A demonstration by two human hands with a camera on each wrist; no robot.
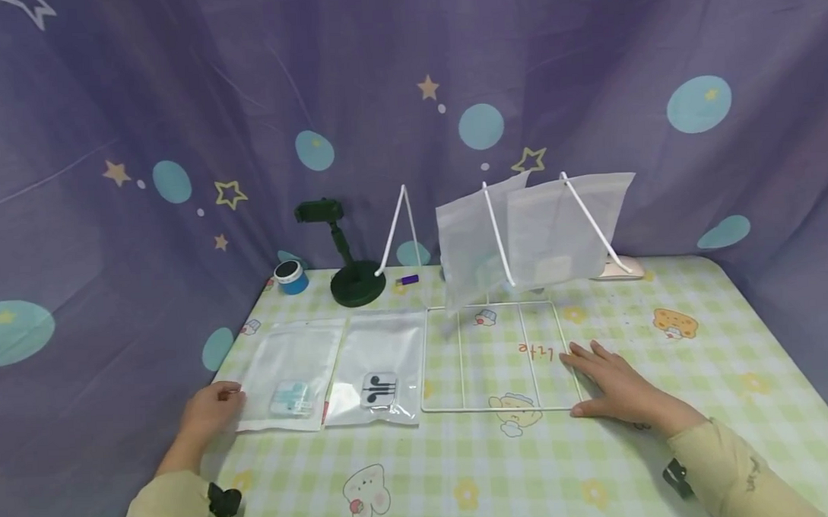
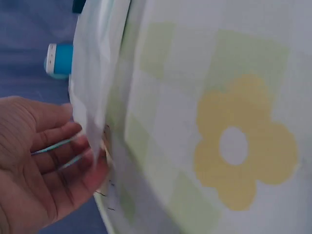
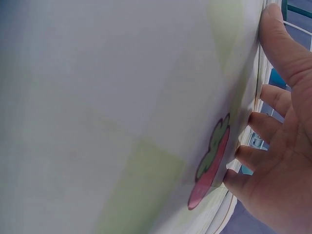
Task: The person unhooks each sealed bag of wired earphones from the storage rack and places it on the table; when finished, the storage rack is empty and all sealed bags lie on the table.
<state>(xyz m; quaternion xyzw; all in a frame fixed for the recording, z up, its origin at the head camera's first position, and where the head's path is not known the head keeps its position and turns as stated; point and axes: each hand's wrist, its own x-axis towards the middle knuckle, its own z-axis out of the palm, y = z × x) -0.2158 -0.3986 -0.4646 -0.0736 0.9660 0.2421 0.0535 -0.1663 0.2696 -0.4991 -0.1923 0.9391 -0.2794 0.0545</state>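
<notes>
A clear-and-white zip pouch (image 1: pixel 290 354) with a pale blue item inside lies flat at the left of the table. My left hand (image 1: pixel 216 406) is at its left edge, fingers loosely bent; in the left wrist view the pouch's corner overlaps the fingertips, with no plain pinch. Beside it lies a second pouch (image 1: pixel 383 343) holding black earphones in a clear case. A white wire rack (image 1: pixel 462 363) stands right of it, two more pouches (image 1: pixel 563 223) hanging on its upright prongs. My right hand (image 1: pixel 617 384), fingers spread, rests on the table and touches the rack's right side.
Behind the pouches stand a blue jar (image 1: pixel 293 279) with a dark-topped lid and a dark green stand (image 1: pixel 358 283) with a round base. A small purple item (image 1: pixel 408 280) lies near the rack. A pale pink object (image 1: pixel 623 269) is partly hidden behind a prong. A purple curtain (image 1: pixel 393 54) hangs behind.
</notes>
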